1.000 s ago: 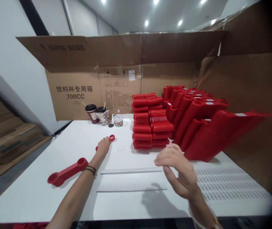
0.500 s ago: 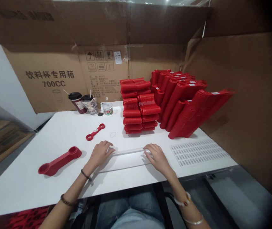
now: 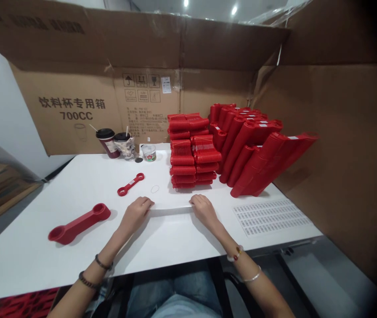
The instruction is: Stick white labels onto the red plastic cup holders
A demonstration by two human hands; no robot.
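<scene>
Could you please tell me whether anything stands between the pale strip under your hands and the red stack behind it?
Nothing visible does. Only white table shows between the strip and the red stack. The left hand and right hand are at the strip's two ends.

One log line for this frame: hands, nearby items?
left hand: on pale strip end | right hand: on its other end | near: small red plastic bar, red stacks, label sheet
</scene>
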